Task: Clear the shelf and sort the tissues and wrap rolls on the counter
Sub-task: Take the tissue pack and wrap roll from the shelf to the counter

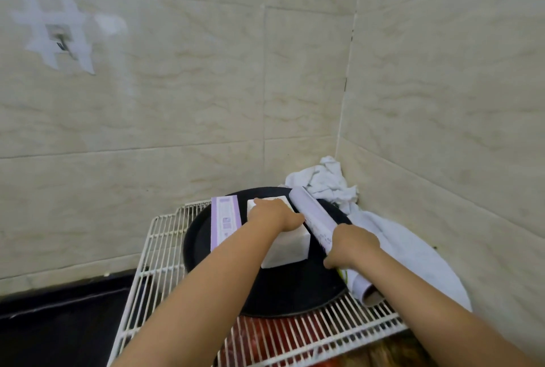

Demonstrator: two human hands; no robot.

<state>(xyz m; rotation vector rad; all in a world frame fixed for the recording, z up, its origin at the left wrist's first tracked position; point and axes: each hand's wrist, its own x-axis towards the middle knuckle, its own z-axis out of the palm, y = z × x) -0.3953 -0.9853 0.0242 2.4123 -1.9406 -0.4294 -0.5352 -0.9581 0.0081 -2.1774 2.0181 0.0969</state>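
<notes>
A white wire shelf (153,251) in the tiled corner carries a round black tray (283,293). On the tray lies a white tissue pack (290,250); my left hand (272,214) grips its far top end. To the right a pale lilac wrap roll (312,213) lies slanted along the tray's edge, and my right hand (352,245) grips it near the middle. A purple and white wrap box (225,220) lies on the tray's left side, untouched.
A crumpled white cloth (327,182) fills the corner behind the tray, and another white cloth (413,251) hangs over the shelf's right side. The black counter (59,325) lies below left. Red items (271,340) show under the wire shelf. Tiled walls stand close behind and right.
</notes>
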